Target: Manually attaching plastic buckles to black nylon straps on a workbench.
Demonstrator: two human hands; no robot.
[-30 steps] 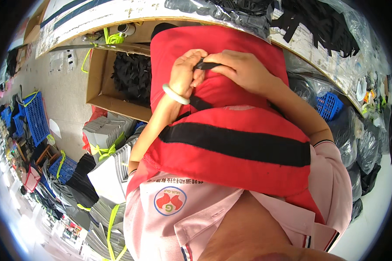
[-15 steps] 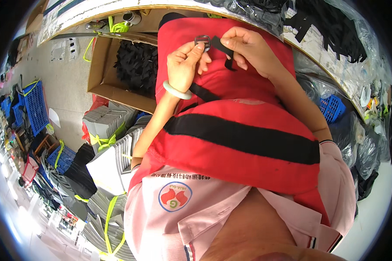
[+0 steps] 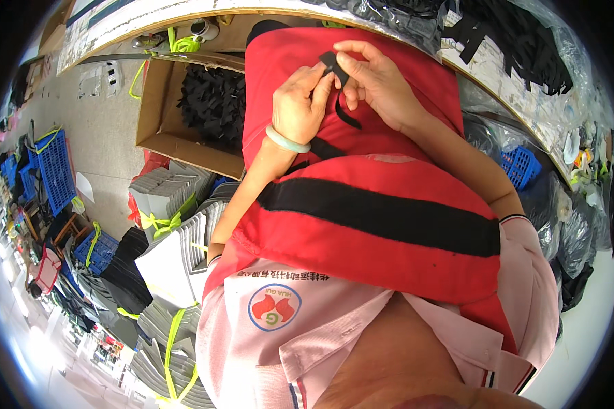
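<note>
My two hands meet over the red apron point(image 3: 273, 54) on my lap. The right hand point(image 3: 382, 88) pinches a short black webbing strap point(image 3: 348, 117) between thumb and forefinger, its other fingers curled loosely. One end of that strap lies up at the fingertips, while its tail hangs down in a curve. My left hand point(image 3: 297, 102), with a pale bangle point(image 3: 286, 141) at the wrist, is closed at the strap's upper end. The small dark buckle seen in it earlier is now hidden by fingers and strap. Whether the strap passes through it I cannot tell.
A cardboard box point(image 3: 153, 140) of black strap pieces point(image 3: 211, 102) stands at the left. Below it lie tied stacks of grey sheets point(image 3: 174, 262). A worktable point(image 3: 488, 82) with black strips point(image 3: 518, 41) curves along the far and right side. Blue baskets point(image 3: 520, 168) stand around.
My hands have come together. The strap has moved left onto the left fingertips, and the buckle has gone out of sight behind them. The left hand has turned and shifted slightly right.
</note>
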